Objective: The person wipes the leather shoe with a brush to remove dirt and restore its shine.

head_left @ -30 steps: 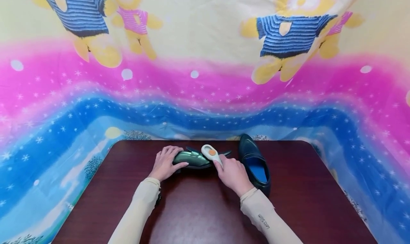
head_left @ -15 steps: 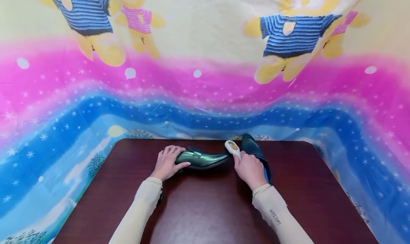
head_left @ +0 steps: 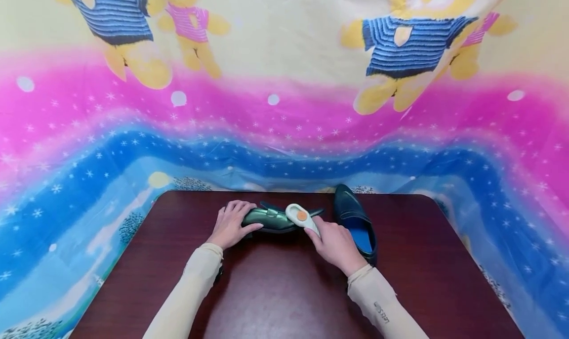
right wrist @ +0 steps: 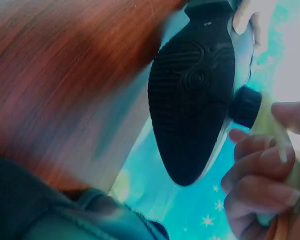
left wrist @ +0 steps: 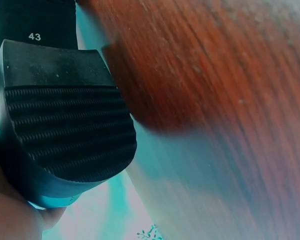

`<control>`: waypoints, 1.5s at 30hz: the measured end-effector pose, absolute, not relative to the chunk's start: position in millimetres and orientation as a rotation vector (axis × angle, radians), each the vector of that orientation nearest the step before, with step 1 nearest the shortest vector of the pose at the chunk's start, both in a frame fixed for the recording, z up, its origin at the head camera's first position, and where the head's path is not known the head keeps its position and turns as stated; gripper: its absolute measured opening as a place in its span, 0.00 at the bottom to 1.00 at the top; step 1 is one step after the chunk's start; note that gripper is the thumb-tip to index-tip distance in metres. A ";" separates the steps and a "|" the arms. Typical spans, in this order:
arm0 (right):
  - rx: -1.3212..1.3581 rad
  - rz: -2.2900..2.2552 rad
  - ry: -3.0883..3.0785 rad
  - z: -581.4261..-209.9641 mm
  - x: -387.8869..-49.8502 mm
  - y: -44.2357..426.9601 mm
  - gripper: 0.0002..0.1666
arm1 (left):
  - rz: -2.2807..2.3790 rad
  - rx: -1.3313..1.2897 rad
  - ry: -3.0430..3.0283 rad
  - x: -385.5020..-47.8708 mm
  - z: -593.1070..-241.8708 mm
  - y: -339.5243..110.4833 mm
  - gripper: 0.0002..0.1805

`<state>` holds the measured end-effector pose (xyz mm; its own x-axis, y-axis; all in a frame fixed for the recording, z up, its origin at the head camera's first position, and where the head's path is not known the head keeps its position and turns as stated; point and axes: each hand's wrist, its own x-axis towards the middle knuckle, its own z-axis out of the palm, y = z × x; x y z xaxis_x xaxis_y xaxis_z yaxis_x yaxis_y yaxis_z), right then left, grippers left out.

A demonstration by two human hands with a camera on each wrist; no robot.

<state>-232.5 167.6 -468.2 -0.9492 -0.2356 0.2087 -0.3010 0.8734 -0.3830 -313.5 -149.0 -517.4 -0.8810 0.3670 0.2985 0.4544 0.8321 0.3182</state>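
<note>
My left hand (head_left: 232, 225) grips the heel end of a dark green shoe (head_left: 274, 220), which is held on its side with the toe pointing right. Its black sole (right wrist: 192, 100) faces the right wrist camera, and the ridged heel (left wrist: 72, 130) fills the left of the left wrist view. In my right hand (head_left: 335, 242) is a white-handled brush (head_left: 301, 216) with an orange spot. Its dark bristles (right wrist: 246, 106) touch the shoe's upper near the toe.
A second dark shoe (head_left: 351, 208) with a blue insole stands upright just right of my right hand, its toe toward the back edge of the brown table (head_left: 266, 289). Behind the table hangs a printed cloth (head_left: 284, 126) with bears.
The brush moved right, past the toe of the held shoe, and has come back left onto its upper. My left hand keeps its hold, almost unmoved.
</note>
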 end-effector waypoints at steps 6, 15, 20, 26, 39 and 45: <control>0.147 0.526 -2.814 -464.4 -237.1 183.9 0.19 | -0.557 -0.653 -2.773 -314.9 -514.2 -150.3 0.36; 0.029 0.509 -2.811 -465.1 -240.4 192.6 0.23 | -0.587 -0.625 -2.753 -315.0 -516.9 -149.9 0.36; 0.043 0.573 -2.796 -465.1 -241.1 184.1 0.21 | -0.621 -0.570 -2.710 -314.6 -515.8 -149.1 0.35; 0.116 0.653 -2.789 -465.3 -243.7 165.6 0.21 | -0.662 -0.519 -2.607 -312.6 -513.3 -147.6 0.32; 0.160 0.756 -2.910 -494.3 -243.4 125.7 0.21 | -0.295 -0.493 -2.526 -304.5 -528.0 -133.7 0.44; 0.176 0.870 -2.961 -507.6 -245.2 114.4 0.19 | -0.147 -0.446 -2.657 -301.6 -518.6 -131.0 0.54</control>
<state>-245.2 114.4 -507.6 -0.9922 -0.0947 0.0806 -0.1232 0.8352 -0.5360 -301.6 -131.0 -518.6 -0.8513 0.2864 0.4396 0.3332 0.9423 0.0314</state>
